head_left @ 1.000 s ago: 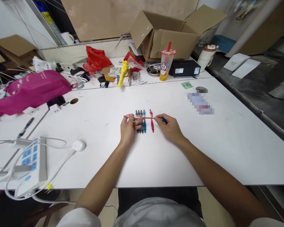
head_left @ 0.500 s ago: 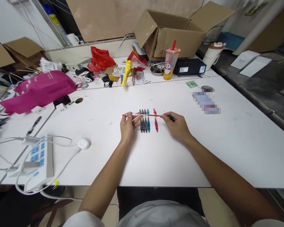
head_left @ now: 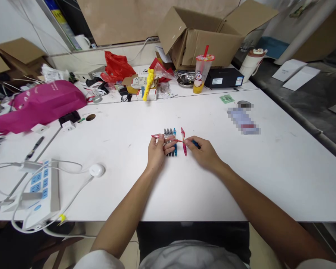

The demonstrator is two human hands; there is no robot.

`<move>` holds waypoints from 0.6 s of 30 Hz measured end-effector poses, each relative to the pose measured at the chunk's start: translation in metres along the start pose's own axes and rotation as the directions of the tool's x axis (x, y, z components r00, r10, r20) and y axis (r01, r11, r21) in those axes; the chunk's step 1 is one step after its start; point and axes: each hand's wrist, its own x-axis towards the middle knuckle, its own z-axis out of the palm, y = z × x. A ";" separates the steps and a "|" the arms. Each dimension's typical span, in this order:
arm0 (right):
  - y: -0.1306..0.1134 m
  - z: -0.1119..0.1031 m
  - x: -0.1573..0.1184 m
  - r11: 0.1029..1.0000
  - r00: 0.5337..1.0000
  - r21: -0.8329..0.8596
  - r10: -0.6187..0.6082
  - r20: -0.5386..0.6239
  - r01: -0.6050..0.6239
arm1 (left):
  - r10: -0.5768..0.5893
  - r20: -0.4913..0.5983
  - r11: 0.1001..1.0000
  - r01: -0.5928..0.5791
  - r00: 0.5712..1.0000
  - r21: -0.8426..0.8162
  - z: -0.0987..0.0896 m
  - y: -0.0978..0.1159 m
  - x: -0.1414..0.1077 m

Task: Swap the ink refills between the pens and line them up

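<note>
My left hand (head_left: 156, 152) is closed on a clear pen barrel (head_left: 157, 136) with a red end, held level above the table. A thin red refill (head_left: 177, 140) runs into the barrel's right side, and my right hand (head_left: 203, 151) pinches its outer end. Something blue (head_left: 196, 144) is also tucked in the right hand's fingers; its kind is mostly hidden. Behind and below the hands, three dark pens (head_left: 168, 131) and a blue pen (head_left: 175, 147) lie side by side, partly covered by my left fingers. A red pen (head_left: 184, 149) lies just right of them.
On the left are a power strip (head_left: 49, 190) with white cables, a round white charger (head_left: 96, 170) and a magenta bag (head_left: 49, 102). Along the back stand a drink cup (head_left: 200, 76), a black box (head_left: 224, 79) and a cardboard box (head_left: 210, 46). A green packet (head_left: 227, 98) lies far right.
My hands have come closer together. More of the red refill is now inside the clear barrel, and less shows between the hands. The left hand shifted right, the right hand left.
</note>
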 end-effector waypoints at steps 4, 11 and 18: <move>0.001 -0.006 0.002 0.999 0.999 -0.004 -0.043 -0.014 0.043 | 0.013 -0.023 1.000 -0.014 1.000 -0.028 -0.003 0.004 0.003; 0.001 -0.006 0.003 0.996 0.996 -0.023 -0.092 -0.021 0.092 | 0.019 -0.005 1.000 -0.019 1.000 -0.007 -0.004 0.001 0.002; 0.001 -0.001 0.002 0.995 0.995 -0.010 -0.102 -0.010 0.102 | 0.005 0.015 1.000 -0.005 1.000 0.015 -0.001 -0.001 -0.002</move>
